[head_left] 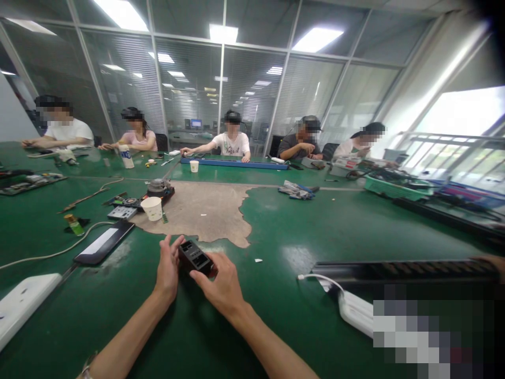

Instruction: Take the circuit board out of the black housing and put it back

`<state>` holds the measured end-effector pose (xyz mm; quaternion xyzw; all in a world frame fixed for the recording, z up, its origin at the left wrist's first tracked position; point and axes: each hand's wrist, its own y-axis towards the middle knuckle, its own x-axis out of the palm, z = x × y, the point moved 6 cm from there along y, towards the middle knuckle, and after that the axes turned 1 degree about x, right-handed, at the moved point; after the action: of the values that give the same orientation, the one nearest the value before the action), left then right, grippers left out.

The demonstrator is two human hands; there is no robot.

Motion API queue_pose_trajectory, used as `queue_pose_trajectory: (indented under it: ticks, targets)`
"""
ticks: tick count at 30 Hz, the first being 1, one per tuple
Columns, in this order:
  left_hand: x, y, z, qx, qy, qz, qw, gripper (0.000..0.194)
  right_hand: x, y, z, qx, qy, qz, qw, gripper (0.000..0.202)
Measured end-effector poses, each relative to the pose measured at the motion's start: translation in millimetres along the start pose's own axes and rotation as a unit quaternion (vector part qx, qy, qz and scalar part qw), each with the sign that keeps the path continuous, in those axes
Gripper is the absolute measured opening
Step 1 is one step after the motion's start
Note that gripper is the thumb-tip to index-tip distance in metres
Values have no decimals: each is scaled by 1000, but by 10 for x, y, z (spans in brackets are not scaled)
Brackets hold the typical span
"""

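We found the right hand's [224, 283] fingers clamped on a small black device [194, 257] over the green bench [272, 305]; the left hand's [169, 269] fingers were apart beside it.

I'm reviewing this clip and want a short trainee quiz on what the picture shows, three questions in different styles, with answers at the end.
1. Multiple choice: what does the right hand grip?
A) a paper cup
B) a small dark box-shaped device
C) a pair of gloves

2. True or false: the white power strip lies on the green table, to the left of both hands.

3. Fill in the missing colour: the small bottle has a gold-coloured cap and a ____ body.

Key: 1: B; 2: true; 3: green
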<state>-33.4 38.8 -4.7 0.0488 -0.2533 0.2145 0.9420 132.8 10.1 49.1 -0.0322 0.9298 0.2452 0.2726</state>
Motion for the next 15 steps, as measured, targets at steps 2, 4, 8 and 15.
queue_pose_trajectory:
  ticks: [2,4,8,15]
  targets:
    - [6,1,-7,2,0,-1,1000,70,28,-10,15,-1,-15,-5,1000,37]
    - [0,9,-2,6,7,1,1000,71,51,-30,28,-4,-34,-15,999,38]
    - [-45,24,18,12,32,25,999,69,86,-76,64,-2,-64,-46,997,42]
    - [-60,36,36,11,51,32,998,66,110,-94,99,2,-79,-64,995,30]
